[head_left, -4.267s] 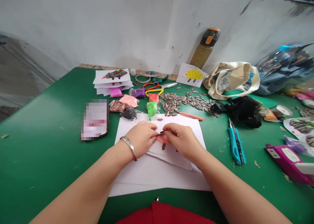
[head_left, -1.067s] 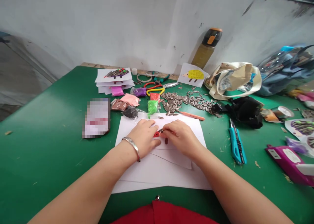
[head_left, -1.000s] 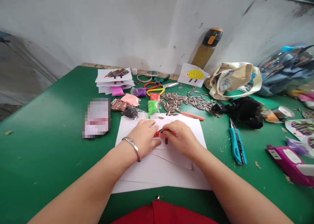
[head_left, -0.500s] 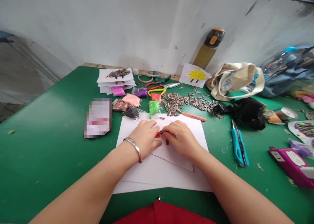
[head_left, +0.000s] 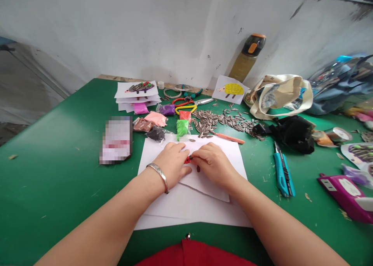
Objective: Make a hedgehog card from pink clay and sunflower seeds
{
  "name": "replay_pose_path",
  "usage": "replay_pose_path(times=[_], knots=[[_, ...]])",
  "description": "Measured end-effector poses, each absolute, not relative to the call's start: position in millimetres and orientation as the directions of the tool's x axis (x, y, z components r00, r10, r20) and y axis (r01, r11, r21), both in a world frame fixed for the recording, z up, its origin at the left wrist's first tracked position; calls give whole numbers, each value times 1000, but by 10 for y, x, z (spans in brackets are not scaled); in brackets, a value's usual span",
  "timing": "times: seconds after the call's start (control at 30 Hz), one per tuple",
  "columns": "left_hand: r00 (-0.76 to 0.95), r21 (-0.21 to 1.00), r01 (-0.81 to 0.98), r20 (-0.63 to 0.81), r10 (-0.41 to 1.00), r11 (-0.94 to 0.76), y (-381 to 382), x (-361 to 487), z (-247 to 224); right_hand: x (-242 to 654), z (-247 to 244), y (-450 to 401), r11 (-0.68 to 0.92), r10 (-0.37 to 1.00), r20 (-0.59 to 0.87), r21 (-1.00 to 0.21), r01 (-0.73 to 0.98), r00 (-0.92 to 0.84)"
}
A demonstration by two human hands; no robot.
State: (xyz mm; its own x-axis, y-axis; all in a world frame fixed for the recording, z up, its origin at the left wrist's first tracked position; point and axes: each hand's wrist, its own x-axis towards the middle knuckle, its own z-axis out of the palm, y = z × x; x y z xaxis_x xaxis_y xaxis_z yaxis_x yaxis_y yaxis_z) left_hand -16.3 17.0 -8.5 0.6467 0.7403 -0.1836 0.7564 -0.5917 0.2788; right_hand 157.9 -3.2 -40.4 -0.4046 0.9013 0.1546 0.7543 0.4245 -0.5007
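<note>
My left hand (head_left: pixel 171 163) rests on a white paper sheet (head_left: pixel 163 153), its fingertips against the side of a small red clay lump (head_left: pixel 187 161). My right hand (head_left: pixel 214 165) pinches a dark sunflower seed (head_left: pixel 190 157) and holds it at the lump. The two hands nearly meet there and hide most of the clay. Just below the fingers, a small brown clay stick (head_left: pixel 198 168) lies on the paper. A silver bangle (head_left: pixel 159 176) circles my left wrist.
Packets of coloured modelling clay (head_left: pixel 183 128) and a heap of sunflower seeds (head_left: pixel 208 122) lie beyond the paper. Further back are seed-hedgehog pictures (head_left: pixel 138 89) and orange-handled scissors (head_left: pixel 186 105). A blue utility knife (head_left: pixel 282 174) lies to the right.
My hands have drawn closer together over the red clay, covering more of it. The seed stays pinched in my right hand. The view has shifted slightly.
</note>
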Motion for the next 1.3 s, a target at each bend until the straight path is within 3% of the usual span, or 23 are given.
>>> replay_pose_path(times=[0.53,0.9,1.3], knots=[[648,268,755,-170,742,-598,175,-181,-108,1651,-416,-36,396,918,232,-518,758,-321],[701,283,710,-194,687,-645,172,-245,30,1649,-400,-44,361,930,128,-480,800,-344],[717,241,697,-229,658,-675,155,-238,9,1639,-413,-34,378,925,162,-489,786,-345]])
